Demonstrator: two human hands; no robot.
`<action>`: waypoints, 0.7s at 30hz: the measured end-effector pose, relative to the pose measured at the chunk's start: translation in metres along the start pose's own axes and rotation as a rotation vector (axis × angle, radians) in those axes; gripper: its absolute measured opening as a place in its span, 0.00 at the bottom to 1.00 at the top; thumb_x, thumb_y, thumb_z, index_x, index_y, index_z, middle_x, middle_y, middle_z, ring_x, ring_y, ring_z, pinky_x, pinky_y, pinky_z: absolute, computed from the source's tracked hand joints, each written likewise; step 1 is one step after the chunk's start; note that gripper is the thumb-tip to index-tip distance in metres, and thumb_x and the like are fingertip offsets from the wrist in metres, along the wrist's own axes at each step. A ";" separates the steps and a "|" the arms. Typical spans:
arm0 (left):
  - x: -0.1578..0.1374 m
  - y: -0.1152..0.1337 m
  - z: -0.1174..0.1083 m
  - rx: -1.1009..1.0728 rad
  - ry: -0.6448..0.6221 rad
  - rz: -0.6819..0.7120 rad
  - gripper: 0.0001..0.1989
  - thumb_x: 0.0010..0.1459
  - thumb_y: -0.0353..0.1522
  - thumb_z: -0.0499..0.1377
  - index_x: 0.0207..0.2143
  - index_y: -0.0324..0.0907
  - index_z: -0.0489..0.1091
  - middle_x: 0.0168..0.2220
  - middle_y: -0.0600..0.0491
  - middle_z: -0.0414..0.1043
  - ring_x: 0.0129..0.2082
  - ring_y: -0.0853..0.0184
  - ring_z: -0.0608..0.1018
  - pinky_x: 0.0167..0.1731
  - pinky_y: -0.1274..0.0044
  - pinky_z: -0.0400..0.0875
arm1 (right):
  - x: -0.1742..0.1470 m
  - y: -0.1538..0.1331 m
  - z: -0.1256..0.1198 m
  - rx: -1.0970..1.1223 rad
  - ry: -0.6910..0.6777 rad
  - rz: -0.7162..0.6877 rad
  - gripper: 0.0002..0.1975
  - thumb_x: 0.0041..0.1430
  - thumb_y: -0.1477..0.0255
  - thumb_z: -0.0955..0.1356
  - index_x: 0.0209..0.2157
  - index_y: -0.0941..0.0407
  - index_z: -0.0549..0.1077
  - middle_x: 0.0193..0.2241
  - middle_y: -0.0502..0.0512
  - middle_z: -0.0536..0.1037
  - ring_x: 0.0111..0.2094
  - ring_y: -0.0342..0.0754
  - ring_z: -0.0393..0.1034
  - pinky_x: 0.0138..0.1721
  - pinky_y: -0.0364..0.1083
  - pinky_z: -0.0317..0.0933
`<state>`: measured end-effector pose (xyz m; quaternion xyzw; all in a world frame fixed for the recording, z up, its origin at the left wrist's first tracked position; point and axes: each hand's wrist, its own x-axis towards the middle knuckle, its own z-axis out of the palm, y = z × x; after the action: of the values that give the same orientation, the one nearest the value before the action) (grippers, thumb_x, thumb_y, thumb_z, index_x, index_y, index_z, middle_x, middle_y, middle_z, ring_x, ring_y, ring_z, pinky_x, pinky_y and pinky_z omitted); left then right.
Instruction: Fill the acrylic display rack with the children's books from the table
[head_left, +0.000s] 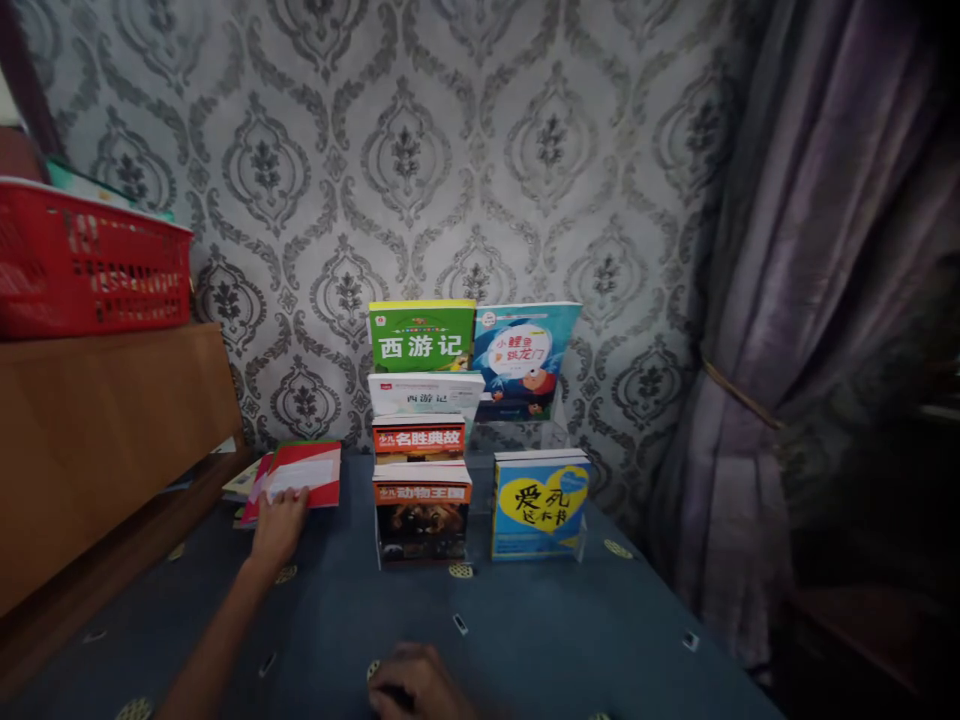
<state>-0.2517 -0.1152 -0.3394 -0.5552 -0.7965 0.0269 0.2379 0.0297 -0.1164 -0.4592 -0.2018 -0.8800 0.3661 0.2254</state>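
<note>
On the left of the table, my left hand (283, 522) reaches to a small pile of books. Its fingers are closed on the near edge of the top one, a red book (327, 492) with a white area; the thumb is hidden. A pink book (253, 502) and others peek out from under it. Low in the middle, my right hand (421, 684) is curled near the table's front, slightly blurred, with a dark gap inside the fingers and no object visible there. Ahead stands a clear tiered holder (552, 436) of upright books.
The holder carries a green book (422, 336), a carp story book (523, 360), a white book (427, 396), orange-topped books (422, 515) and a blue-yellow book (540, 508). Left is a red basket (97, 262) on a wooden cabinet (112, 440); right hangs a curtain (739, 450).
</note>
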 end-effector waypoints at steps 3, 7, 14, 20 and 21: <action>-0.004 0.000 -0.007 0.061 -0.029 0.038 0.26 0.62 0.19 0.44 0.58 0.38 0.68 0.52 0.35 0.74 0.51 0.52 0.78 0.55 0.58 0.64 | 0.000 -0.012 -0.006 0.009 -0.019 0.098 0.05 0.49 0.66 0.71 0.29 0.47 0.80 0.27 0.47 0.79 0.37 0.53 0.73 0.45 0.50 0.64; -0.014 0.010 -0.018 0.078 -0.084 0.042 0.26 0.58 0.16 0.46 0.56 0.33 0.70 0.44 0.34 0.77 0.44 0.53 0.81 0.44 0.67 0.71 | 0.006 -0.014 -0.009 0.004 -0.073 0.094 0.06 0.51 0.64 0.70 0.29 0.49 0.80 0.27 0.47 0.79 0.37 0.51 0.74 0.43 0.47 0.64; -0.051 0.032 -0.022 0.092 -0.109 0.111 0.24 0.58 0.16 0.47 0.53 0.31 0.71 0.40 0.36 0.78 0.41 0.56 0.82 0.36 0.71 0.75 | -0.001 -0.026 -0.022 0.042 -0.026 0.136 0.11 0.54 0.74 0.69 0.38 0.52 0.83 0.36 0.52 0.83 0.41 0.50 0.74 0.48 0.45 0.60; -0.097 0.060 -0.020 0.035 -0.204 0.133 0.26 0.57 0.15 0.47 0.53 0.33 0.73 0.42 0.38 0.78 0.41 0.58 0.82 0.39 0.71 0.74 | -0.006 -0.035 -0.028 0.077 0.042 0.192 0.11 0.55 0.76 0.69 0.38 0.53 0.83 0.37 0.53 0.82 0.43 0.50 0.72 0.47 0.44 0.60; -0.105 0.066 -0.020 0.014 -0.223 0.148 0.26 0.57 0.14 0.47 0.53 0.34 0.74 0.43 0.38 0.78 0.42 0.58 0.82 0.40 0.71 0.74 | -0.005 -0.033 -0.027 0.088 0.061 0.186 0.11 0.55 0.75 0.69 0.38 0.53 0.82 0.37 0.52 0.81 0.43 0.50 0.72 0.47 0.44 0.60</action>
<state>-0.1582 -0.1885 -0.3785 -0.6043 -0.7746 0.1116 0.1491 0.0424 -0.1254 -0.4188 -0.2837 -0.8332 0.4176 0.2258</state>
